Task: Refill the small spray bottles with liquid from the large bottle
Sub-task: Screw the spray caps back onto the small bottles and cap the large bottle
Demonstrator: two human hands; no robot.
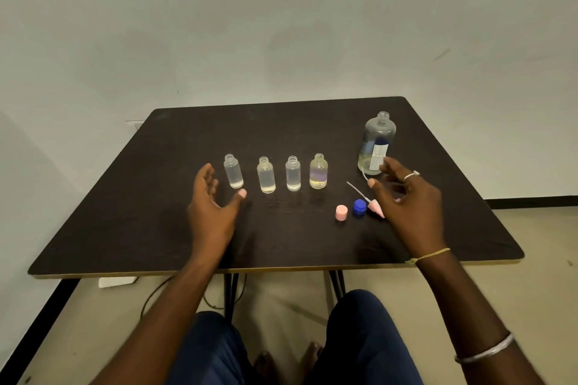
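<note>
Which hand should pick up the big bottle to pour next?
Probably the right hand: its open fingers are beside the large bottle, which stands uncapped on that side. The left hand is by the leftmost small bottle, handy for steadying it.

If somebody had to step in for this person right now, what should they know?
Left hand: open, empty, beside the leftmost of four small bottles. Right hand: open, fingers spread near the large bottle, not gripping it.
The small bottles stand in a row mid-table, all uncapped. The large bottle stands uncapped at right rear, liquid low in it. A pink cap, blue cap and pink spray head lie on the table before it.
Done: everything opened; each small bottle holds some liquid, levels hard to judge. Left: top up as needed, refit the tops.
</note>
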